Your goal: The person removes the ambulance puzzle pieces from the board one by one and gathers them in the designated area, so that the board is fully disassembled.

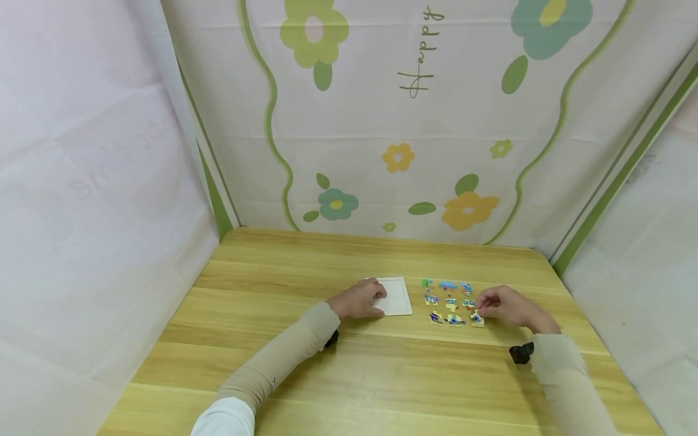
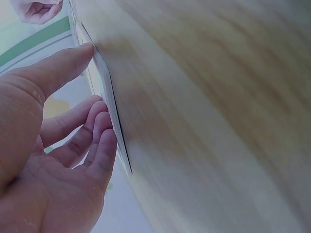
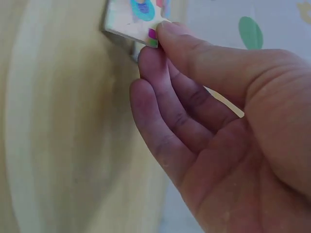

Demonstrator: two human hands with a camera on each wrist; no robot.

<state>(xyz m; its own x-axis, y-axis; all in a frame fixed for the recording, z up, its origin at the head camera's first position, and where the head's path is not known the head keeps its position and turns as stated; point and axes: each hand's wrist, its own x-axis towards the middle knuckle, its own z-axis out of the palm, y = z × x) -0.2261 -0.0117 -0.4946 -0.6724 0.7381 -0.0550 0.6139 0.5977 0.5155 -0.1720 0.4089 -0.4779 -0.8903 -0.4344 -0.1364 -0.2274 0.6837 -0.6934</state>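
Observation:
In the head view my left hand (image 1: 361,299) rests on the left part of a flat white puzzle board (image 1: 398,295). The left wrist view shows the thumb and bent fingertips of that left hand (image 2: 63,126) touching the board (image 2: 108,92), which lies flat on the table. On the right, my right hand (image 1: 507,306) pinches a jigsaw piece (image 1: 477,319) by its corner between thumb and forefinger. Up close in the right wrist view, this piece (image 3: 133,22) has a blue ring shape on pale card and is tilted above the wood.
Other colourful jigsaw pieces (image 1: 451,304) lie in rows between the board and my right hand. The wooden table (image 1: 382,369) is bounded by a flowered cloth (image 1: 354,121) behind and pale cloth walls at both sides.

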